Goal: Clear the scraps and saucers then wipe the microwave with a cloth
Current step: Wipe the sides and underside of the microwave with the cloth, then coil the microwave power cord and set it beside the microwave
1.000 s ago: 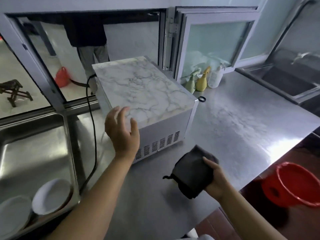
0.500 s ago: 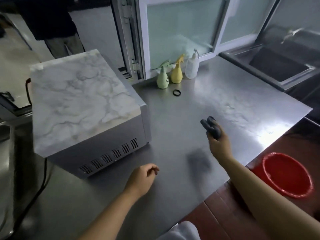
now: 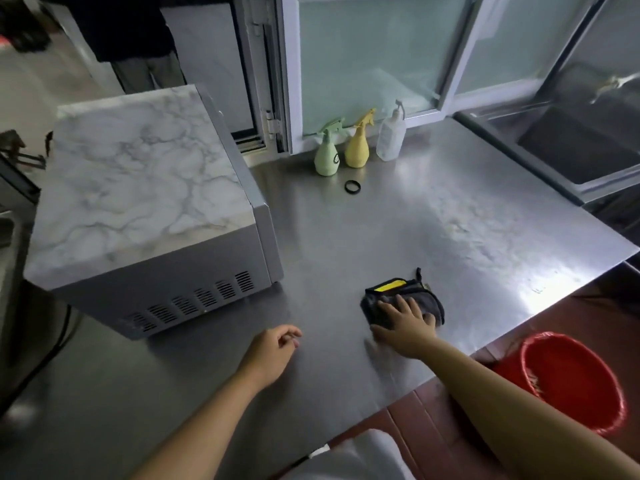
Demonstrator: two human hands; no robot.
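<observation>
Pressing my right hand (image 3: 405, 322), fingers spread, flat on the cloth (image 3: 403, 299) | half a second ago it was bunched aloft | left hand (image 3: 273, 355) loosely curled, empty | microwave (image 3: 145, 209) left of both, wiping apparently finished.

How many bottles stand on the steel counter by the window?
3, in a row against the window frame: a green spray bottle on the left, a yellow spray bottle in the middle, and a clear pump bottle on the right. None appears hidden.
</observation>
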